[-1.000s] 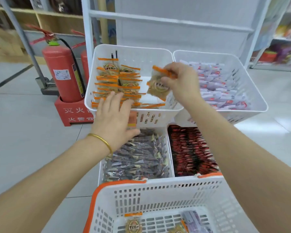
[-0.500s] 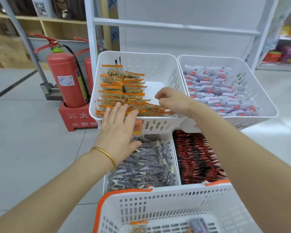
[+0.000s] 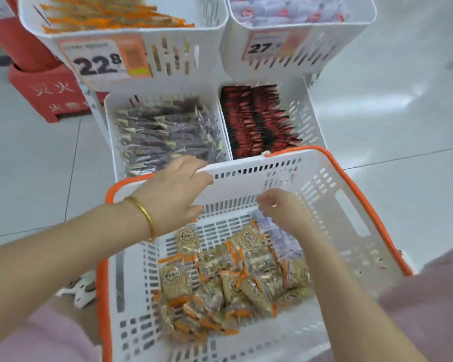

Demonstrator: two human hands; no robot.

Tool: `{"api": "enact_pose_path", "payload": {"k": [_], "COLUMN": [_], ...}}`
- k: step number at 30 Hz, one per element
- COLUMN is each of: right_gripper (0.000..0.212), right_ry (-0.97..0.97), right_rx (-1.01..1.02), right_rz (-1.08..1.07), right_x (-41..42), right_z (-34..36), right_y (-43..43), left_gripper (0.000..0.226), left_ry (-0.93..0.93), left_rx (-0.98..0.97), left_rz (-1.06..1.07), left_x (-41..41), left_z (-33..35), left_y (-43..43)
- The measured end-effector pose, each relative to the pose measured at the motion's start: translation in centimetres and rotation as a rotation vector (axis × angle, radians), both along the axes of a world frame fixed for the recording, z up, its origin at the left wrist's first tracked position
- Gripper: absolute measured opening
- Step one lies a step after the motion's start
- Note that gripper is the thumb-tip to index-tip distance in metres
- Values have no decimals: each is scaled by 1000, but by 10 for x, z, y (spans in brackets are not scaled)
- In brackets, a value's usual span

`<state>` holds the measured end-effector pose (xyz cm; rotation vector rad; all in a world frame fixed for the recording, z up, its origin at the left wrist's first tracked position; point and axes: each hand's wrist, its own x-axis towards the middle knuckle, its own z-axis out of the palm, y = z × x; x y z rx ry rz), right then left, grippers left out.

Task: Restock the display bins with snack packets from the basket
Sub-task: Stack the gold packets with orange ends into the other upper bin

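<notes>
A white basket with an orange rim (image 3: 351, 205) sits in front of me, holding several orange-edged snack packets (image 3: 220, 283) on its floor. My left hand (image 3: 175, 194) grips the basket's far wall, fingers over the top edge and thumb inside. My right hand (image 3: 285, 212) hovers inside the basket above the packets, fingers loosely curled, holding nothing that I can see. The upper left display bin (image 3: 131, 35) holds matching orange-edged packets in rows.
Beside it the upper right bin (image 3: 298, 30) holds white packets. Below are a bin of dark purple packets (image 3: 165, 134) and a bin of red-black packets (image 3: 259, 121). A red fire-extinguisher stand (image 3: 47, 95) sits at the left on grey floor tiles.
Both hands have come back from the upper left bin to the basket. The right hand has left its packet in the bin. My view has tilted down.
</notes>
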<state>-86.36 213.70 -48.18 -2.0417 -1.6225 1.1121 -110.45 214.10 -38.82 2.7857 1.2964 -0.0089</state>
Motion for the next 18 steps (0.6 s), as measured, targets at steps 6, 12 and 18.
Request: {"api": "enact_pose_path", "payload": {"k": [6, 12, 18], "right_gripper": [68, 110, 112], "right_ry": [-423, -682, -789], "right_rx": [-257, -131, -89], "right_rz": [331, 600, 753], "right_x": [0, 9, -9], "right_z": [-109, -136, -150], "right_y": [-44, -41, -25], "left_gripper": [47, 48, 48], "left_ry": [21, 92, 151], "left_rx": [-163, -234, -264], "left_rz": [30, 56, 60], "left_x": [4, 5, 7], "left_z": [-15, -22, -27], "left_y": [-11, -7, -2]}}
